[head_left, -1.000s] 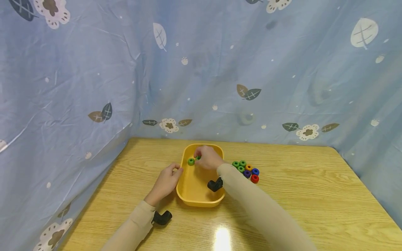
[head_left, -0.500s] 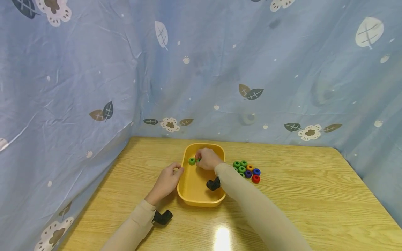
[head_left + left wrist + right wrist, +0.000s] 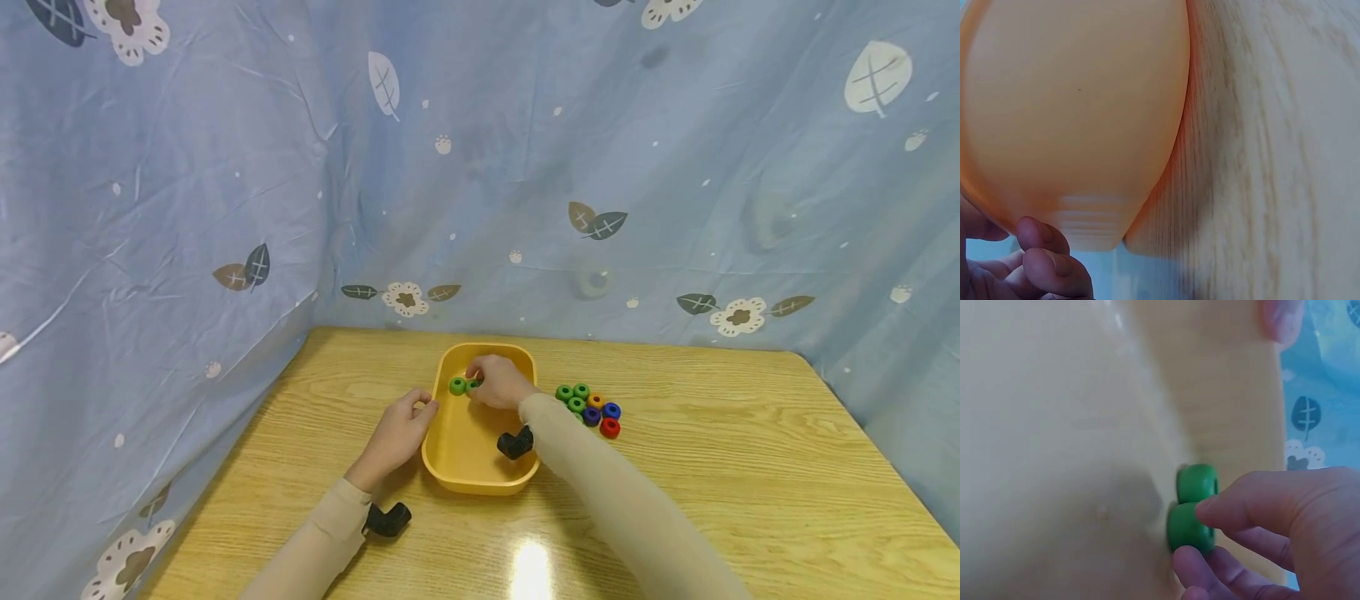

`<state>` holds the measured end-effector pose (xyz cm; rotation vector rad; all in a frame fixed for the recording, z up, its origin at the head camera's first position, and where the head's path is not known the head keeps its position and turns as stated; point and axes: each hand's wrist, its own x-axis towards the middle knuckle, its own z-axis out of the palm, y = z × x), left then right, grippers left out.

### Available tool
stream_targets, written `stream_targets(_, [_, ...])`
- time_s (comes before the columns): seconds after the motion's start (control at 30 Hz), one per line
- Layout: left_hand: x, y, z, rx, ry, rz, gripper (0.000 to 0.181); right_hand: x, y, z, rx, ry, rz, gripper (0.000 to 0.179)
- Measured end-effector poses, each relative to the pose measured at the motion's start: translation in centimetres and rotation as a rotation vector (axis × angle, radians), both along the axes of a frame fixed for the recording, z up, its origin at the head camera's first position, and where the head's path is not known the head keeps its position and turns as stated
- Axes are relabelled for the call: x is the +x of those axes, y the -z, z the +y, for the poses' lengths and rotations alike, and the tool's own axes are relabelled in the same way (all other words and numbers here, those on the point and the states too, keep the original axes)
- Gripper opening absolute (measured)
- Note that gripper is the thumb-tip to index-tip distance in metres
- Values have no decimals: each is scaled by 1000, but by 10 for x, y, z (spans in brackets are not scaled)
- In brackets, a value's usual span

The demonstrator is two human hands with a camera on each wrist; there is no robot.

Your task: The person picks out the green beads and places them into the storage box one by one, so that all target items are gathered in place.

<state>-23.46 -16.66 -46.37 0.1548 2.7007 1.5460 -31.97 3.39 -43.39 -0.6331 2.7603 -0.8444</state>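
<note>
Wood-grained and broad, the surface (image 3: 712,475) carries the yellow tray (image 3: 468,454), which probably slides at a nudge, so keeping it steady matters first. The left hand (image 3: 399,427) serves that well, its grip clamped on the left rim. The right hand (image 3: 498,383) reaches into the far end, its grip clamped on the held bead (image 3: 1188,531), a green one pinched between thumb and fingertips. That bead is inside the tray, hole upward, touching the neighbour bead (image 3: 1194,482), also green and nearer the left wall. To seat it well, keep the pinch light, let its base settle flat, then part thumb and fingers evenly so the neighbour isn't dragged along. More loose beads (image 3: 590,412) lie right of the tray, partly behind the sleeve.

Compared with a second ago, the left hand keeps its place and the neighbour bead is where it was; the held bead now shows lower, level beside it
</note>
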Motion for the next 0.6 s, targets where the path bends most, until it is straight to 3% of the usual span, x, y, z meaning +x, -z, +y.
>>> stream_targets(0.2, [-1, -1, 0, -2, 1, 3, 22, 9, -10, 5, -68, -22, 36, 27])
stream_targets(0.6, [0, 1, 0, -12, 6, -5, 23, 40, -30, 23, -318, -95, 63, 30])
